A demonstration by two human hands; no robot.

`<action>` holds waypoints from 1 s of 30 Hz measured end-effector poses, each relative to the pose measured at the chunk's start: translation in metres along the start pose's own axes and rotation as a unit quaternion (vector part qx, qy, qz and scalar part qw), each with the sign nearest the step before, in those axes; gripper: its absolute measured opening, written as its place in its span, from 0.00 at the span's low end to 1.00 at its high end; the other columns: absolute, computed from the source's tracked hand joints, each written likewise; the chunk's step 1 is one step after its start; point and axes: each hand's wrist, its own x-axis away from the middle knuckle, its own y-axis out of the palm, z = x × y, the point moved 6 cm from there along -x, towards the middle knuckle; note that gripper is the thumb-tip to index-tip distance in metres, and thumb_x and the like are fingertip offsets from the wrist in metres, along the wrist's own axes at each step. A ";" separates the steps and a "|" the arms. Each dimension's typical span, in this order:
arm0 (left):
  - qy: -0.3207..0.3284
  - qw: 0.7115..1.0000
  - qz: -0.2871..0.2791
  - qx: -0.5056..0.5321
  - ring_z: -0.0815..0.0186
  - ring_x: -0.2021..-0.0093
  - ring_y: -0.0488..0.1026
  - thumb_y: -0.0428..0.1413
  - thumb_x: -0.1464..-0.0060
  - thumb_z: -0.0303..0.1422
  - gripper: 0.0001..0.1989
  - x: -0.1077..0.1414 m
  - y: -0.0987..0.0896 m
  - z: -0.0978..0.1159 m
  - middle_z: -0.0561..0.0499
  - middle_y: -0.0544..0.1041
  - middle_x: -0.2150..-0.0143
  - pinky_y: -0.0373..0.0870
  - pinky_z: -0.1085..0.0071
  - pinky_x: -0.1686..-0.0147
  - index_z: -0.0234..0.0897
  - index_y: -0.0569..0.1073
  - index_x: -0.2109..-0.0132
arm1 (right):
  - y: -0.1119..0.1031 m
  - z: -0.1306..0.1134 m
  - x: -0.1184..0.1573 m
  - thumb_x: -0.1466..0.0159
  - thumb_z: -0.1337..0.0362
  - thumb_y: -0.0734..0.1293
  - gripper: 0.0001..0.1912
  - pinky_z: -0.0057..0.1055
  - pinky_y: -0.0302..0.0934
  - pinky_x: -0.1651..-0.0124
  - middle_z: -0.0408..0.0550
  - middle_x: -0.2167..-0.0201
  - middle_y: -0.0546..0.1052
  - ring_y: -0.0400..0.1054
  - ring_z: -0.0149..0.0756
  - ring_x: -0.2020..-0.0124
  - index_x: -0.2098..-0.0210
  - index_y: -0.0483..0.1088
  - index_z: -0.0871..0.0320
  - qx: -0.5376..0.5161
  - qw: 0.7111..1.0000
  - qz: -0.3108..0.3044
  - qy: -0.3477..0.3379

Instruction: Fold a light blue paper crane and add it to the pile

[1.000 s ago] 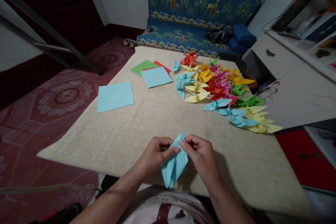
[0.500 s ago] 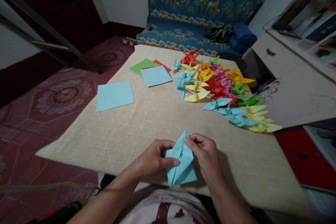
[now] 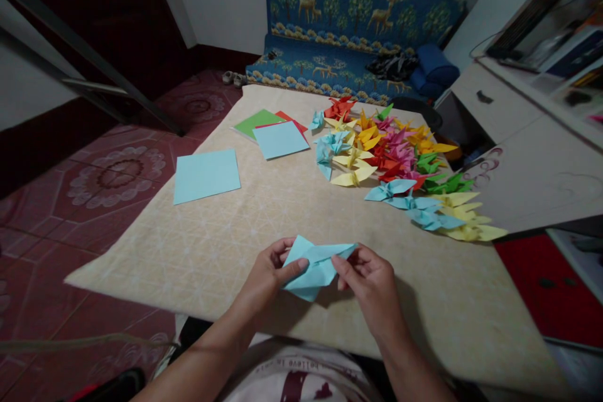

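Left hand [image 3: 276, 269] pinched the folded light-blue paper [image 3: 321, 273] at one side, its thumb laid flat on top and its fingers curled behind. Right hand [image 3: 370, 273] gripped the pointed end opposite, thumb over the front, fingers bent and partly hidden. Both were closed on the paper, which spread between them over the near edge of the bench [image 3: 211, 251]; whether it touched the cloth, I could not tell.

Farther off to the left lay a flat blue sheet [image 3: 207, 177]. Beyond it, near the middle, a second blue sheet [image 3: 281, 141] overlapped a red sheet [image 3: 296, 122] and a green sheet [image 3: 257, 124]. To the right, folded paper cranes [image 3: 353, 176] crowded together in blue, yellow, red, orange, pink and green. A blue couch [image 3: 325, 3] patterned with deer and trees stood behind the bench.
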 end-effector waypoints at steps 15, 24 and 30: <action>0.097 0.993 -0.002 -0.068 0.57 0.55 0.73 0.66 0.59 0.40 0.35 0.011 0.009 0.024 0.43 0.75 0.52 0.70 0.67 0.58 0.36 0.67 0.44 | 0.004 -0.003 0.010 0.41 0.56 0.68 0.11 0.26 0.62 0.77 0.43 0.80 0.74 0.70 0.34 0.80 0.70 0.71 0.57 0.088 0.991 0.091 -0.034; 0.130 0.985 0.089 -0.069 0.64 0.64 0.74 0.67 0.58 0.35 0.43 0.009 0.006 0.017 0.49 0.76 0.62 0.70 0.72 0.63 0.38 0.56 0.38 | 0.012 0.004 0.012 0.41 0.54 0.68 0.14 0.27 0.64 0.75 0.44 0.80 0.76 0.73 0.38 0.77 0.74 0.67 0.57 0.049 0.996 0.072 0.003; 0.161 0.977 0.096 -0.100 0.66 0.66 0.73 0.64 0.54 0.37 0.39 0.010 0.004 0.019 0.51 0.76 0.63 0.70 0.73 0.66 0.41 0.57 0.37 | 0.014 0.002 0.013 0.41 0.54 0.68 0.14 0.28 0.62 0.75 0.45 0.81 0.77 0.72 0.38 0.78 0.75 0.68 0.57 0.040 0.998 0.052 0.025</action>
